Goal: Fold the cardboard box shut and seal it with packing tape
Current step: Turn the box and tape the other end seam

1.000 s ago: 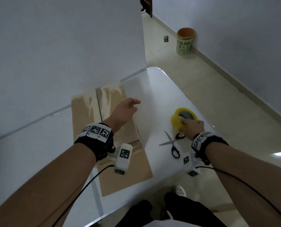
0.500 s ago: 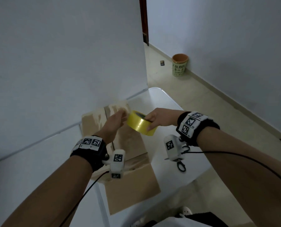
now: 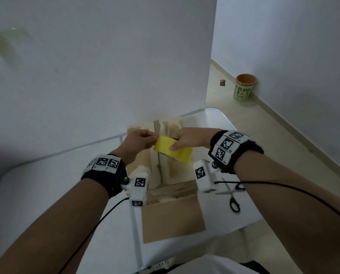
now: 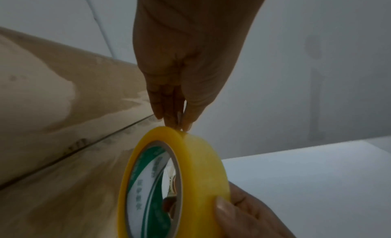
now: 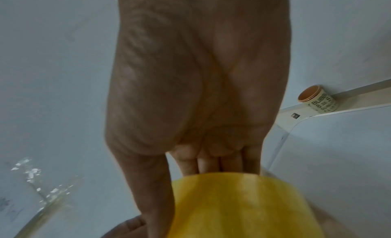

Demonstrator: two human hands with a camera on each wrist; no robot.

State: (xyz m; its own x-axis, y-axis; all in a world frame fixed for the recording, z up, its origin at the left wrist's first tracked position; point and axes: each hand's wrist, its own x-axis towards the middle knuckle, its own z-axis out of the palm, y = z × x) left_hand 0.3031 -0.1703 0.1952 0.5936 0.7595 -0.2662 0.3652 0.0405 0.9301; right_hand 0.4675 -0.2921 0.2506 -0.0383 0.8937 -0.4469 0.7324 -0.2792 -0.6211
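Observation:
The brown cardboard box lies on the white table against the wall, its top flaps folded down and meeting at a seam. Above the box my right hand holds the yellow packing tape roll, thumb on the outer face and fingers behind it. My left hand meets the roll's left end. In the left wrist view its fingertips pinch together on the rim of the tape roll. No loose tape end shows.
Black-handled scissors lie on the table right of the box, under my right wrist. A white wall rises directly behind the box. On the floor by the far wall stands a small bin. The table's right edge drops to the floor.
My right hand lifted the tape roll from the table beside the scissors and carried it left over the box. My left hand came up to its rim.

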